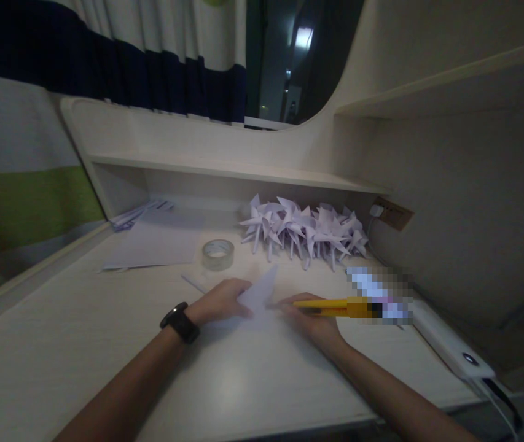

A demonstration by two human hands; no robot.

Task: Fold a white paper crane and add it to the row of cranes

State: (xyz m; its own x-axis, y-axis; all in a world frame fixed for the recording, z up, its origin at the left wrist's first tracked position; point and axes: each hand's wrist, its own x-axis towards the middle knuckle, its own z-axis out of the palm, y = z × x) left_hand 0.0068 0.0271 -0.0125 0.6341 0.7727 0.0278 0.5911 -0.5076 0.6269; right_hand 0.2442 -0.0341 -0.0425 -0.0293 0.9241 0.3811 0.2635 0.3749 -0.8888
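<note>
My left hand (pixel 222 301) pinches a white sheet of paper (pixel 262 294), which looks folded to a point at the top. Closed around a yellow utility knife (pixel 328 304), my right hand (pixel 314 325) is at the paper's right edge, with the handle pointing right. The blade end is blurred, so I cannot tell whether it touches the paper. A thin white stick (pixel 192 283) lies partly behind my left hand. Just beyond that hand sits a roll of clear tape (pixel 218 263).
Several white paper pinwheels (pixel 305 230) are heaped at the back under the shelf (pixel 234 170). White sheets (pixel 160 239) lie at the back left. To the right are a blurred-out lit object (pixel 372 288), a long white device (pixel 450 341) with cables, and a wall socket (pixel 394 213).
</note>
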